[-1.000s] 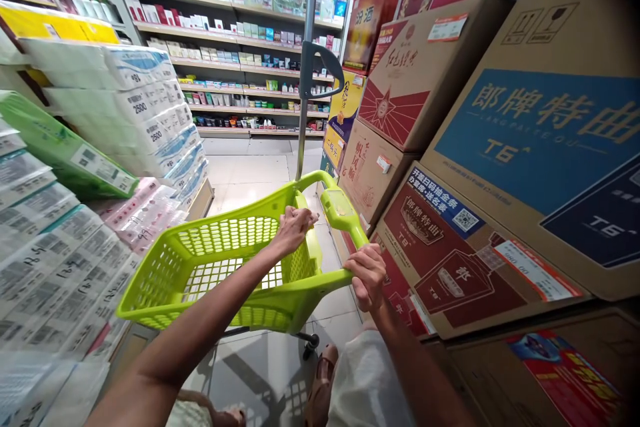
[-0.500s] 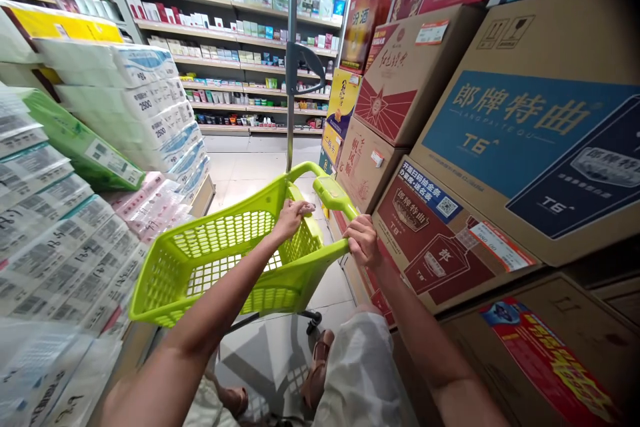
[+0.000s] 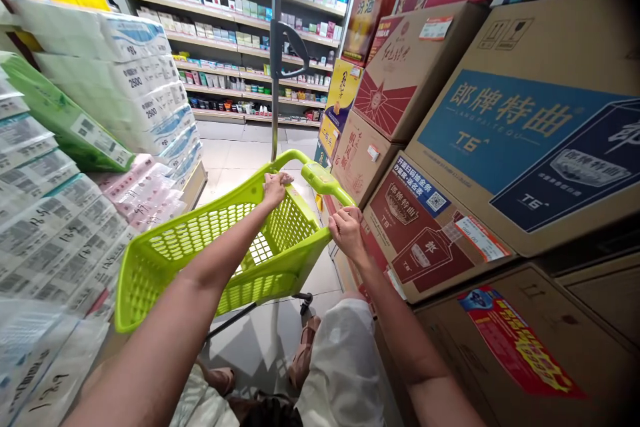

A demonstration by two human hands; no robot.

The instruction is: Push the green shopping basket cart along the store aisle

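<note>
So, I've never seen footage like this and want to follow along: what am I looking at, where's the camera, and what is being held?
There's no machine here, just a person's two bare hands, seen by one camera worn on the head, looking forward and down. The left hand is curled over the rim of a green plastic shopping cart; the right hand grips the near end of its handle. The cart is on a tiled floor in a shop aisle. A metal pole rises near the handle. Wrapped paper packs are stacked on the left, printed cartons on the right, with stocked shelves ahead.
</note>
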